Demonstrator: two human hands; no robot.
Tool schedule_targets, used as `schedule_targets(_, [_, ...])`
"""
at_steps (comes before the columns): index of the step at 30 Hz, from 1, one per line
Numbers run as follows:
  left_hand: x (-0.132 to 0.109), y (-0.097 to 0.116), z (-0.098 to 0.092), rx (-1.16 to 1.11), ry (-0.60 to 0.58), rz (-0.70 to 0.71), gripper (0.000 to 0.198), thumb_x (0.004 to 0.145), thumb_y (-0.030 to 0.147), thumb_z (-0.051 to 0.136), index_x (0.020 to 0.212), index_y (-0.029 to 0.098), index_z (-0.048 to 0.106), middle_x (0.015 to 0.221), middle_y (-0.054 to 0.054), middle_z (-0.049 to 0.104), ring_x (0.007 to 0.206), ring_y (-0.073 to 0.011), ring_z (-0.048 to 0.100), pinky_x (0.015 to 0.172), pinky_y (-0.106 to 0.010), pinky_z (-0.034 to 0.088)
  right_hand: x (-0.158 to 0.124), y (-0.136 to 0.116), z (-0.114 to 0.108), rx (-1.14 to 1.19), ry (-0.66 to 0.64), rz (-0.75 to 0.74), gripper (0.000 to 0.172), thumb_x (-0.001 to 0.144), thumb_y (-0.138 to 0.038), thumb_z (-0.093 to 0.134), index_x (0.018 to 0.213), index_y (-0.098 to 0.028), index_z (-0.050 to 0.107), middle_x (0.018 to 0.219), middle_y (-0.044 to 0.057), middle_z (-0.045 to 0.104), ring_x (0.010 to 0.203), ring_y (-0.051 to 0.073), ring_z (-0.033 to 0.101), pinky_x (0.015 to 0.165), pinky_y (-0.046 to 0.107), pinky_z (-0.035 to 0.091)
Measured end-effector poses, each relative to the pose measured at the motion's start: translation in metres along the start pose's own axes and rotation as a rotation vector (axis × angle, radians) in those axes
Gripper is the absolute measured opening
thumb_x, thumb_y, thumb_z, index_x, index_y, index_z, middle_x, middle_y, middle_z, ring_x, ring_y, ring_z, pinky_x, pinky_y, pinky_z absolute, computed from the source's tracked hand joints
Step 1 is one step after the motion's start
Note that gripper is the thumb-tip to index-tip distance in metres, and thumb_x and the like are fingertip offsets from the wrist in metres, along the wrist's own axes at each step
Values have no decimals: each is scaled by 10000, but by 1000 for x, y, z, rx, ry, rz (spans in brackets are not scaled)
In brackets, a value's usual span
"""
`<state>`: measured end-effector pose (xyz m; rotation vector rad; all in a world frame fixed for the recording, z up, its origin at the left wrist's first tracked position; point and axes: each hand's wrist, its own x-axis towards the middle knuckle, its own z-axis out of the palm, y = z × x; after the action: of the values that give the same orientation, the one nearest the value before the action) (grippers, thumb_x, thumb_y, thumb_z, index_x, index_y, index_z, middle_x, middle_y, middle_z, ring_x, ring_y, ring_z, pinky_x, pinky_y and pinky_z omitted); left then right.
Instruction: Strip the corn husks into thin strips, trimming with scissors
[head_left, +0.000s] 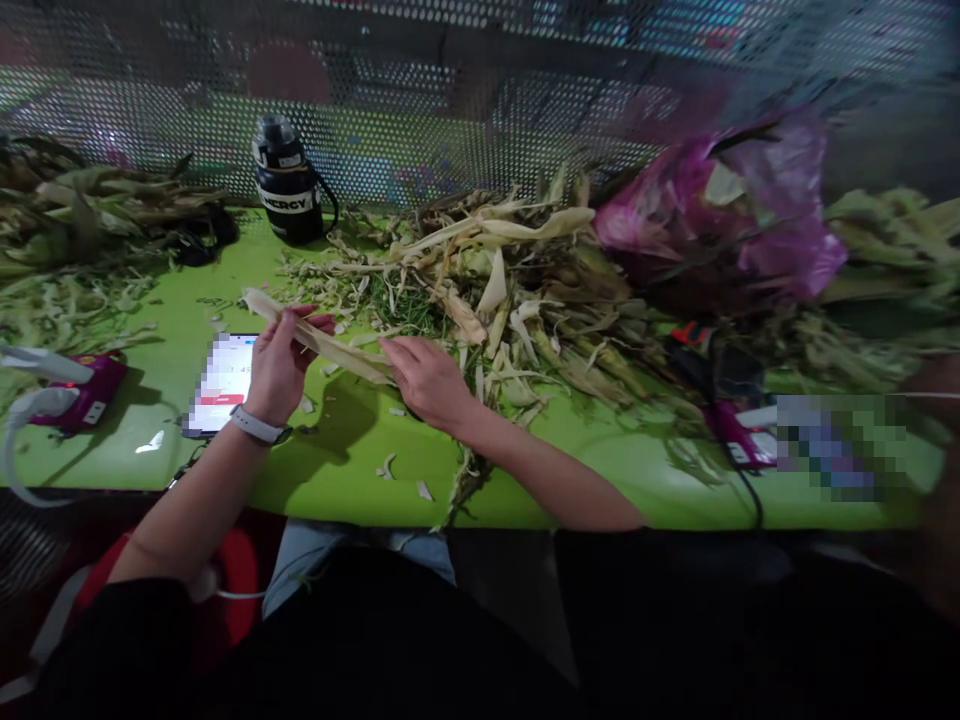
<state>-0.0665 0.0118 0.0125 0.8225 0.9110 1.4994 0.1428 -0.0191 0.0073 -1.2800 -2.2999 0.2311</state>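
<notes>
Stretched between my two hands, above the green table [345, 490], is a pale dried corn husk [330, 347]. My left hand [279, 365], with a light watch band on the wrist, pinches it between thumb and fingers near its left end. At the husk's other end, my right hand [426, 378] closes its fingers on it, palm down; the fingertips are partly hidden. A heap of dry husks and leaves [495, 290] lies just beyond the right hand. The lit phone [229, 375] rests on the table behind my left wrist.
Behind the table rises a perforated metal screen [405, 110]. A black bottle [289, 190] stands at the back left. Purple power sockets [94, 395] with white plugs sit at left. A pink plastic bag [675, 200] lies at back right. More husks [97, 205] are piled far left.
</notes>
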Motion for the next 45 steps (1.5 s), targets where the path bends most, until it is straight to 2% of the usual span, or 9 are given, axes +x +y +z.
schedule_targets(5, [4, -1, -4, -39, 23, -23, 233, 927, 327, 552, 931, 156, 710, 940, -68, 753, 928, -188, 703, 859, -321, 556, -1, -2, -2, -89, -26, -114, 371, 1002, -338, 384, 1030, -111, 677, 964, 154, 677, 854, 230, 582, 734, 365, 454])
schedule_targets(9, [7, -3, -6, -46, 9, -68, 276, 929, 348, 523, 916, 134, 697, 954, -94, 751, 922, -188, 708, 904, -320, 550, 2, 7, -10, 318, -369, 6, 402, 1013, -368, 352, 815, -151, 628, 694, 27, 614, 601, 120, 530, 559, 248, 395])
schedule_targets(16, [-1, -10, -5, -100, -89, -157, 267, 931, 339, 531, 989, 128, 685, 1019, -104, 745, 944, -169, 703, 908, -294, 547, 1, 10, -23, 772, -1018, 239, 404, 946, -513, 471, 894, -148, 638, 535, -44, 566, 421, 64, 523, 480, 186, 430])
schedule_targets(20, [0, -12, -7, -125, -89, -169, 268, 949, 347, 510, 993, 140, 675, 922, -82, 743, 840, -152, 699, 827, -276, 559, -5, -8, -13, 796, -1209, 235, 523, 871, -626, 523, 999, -142, 673, 549, -36, 603, 410, 57, 523, 474, 180, 429])
schedule_targets(26, [1, -9, -12, 10, -98, -12, 247, 914, 383, 572, 933, 162, 682, 764, -42, 700, 698, -141, 657, 764, -286, 546, -2, 10, -36, 557, -1030, 90, 337, 856, -455, 618, 817, -129, 696, 566, -24, 599, 462, 72, 537, 480, 191, 417])
schedule_targets(31, [-20, -3, 4, 369, -364, 151, 261, 901, 367, 590, 954, 164, 746, 1075, -76, 718, 1073, -220, 621, 992, -363, 459, 7, 32, -45, 662, -149, 194, 351, 843, -485, 606, 870, -150, 710, 658, -6, 615, 592, 100, 530, 572, 230, 414])
schedule_targets(37, [-35, 8, 30, 472, -610, 129, 241, 883, 322, 620, 1026, 188, 760, 1270, -82, 650, 1272, -252, 517, 1019, -342, 442, 9, 1, -11, 827, -277, 146, 410, 716, -517, 726, 863, -134, 711, 667, -17, 587, 611, 97, 471, 566, 227, 361])
schedule_targets(41, [-28, 9, 42, 349, -577, 11, 304, 895, 368, 612, 1100, 173, 725, 1127, -101, 705, 1052, -235, 654, 874, -339, 525, 10, -12, -15, 942, -245, 170, 412, 718, -539, 712, 739, -130, 667, 552, -51, 495, 498, 54, 365, 479, 210, 281])
schedule_targets(45, [-23, -4, 48, 182, -536, -204, 395, 850, 494, 647, 1076, 171, 672, 912, -96, 723, 726, -188, 697, 670, -322, 570, 17, -5, -22, 964, -50, 265, 458, 658, -595, 734, 658, -155, 606, 485, -59, 484, 399, 51, 351, 398, 220, 281])
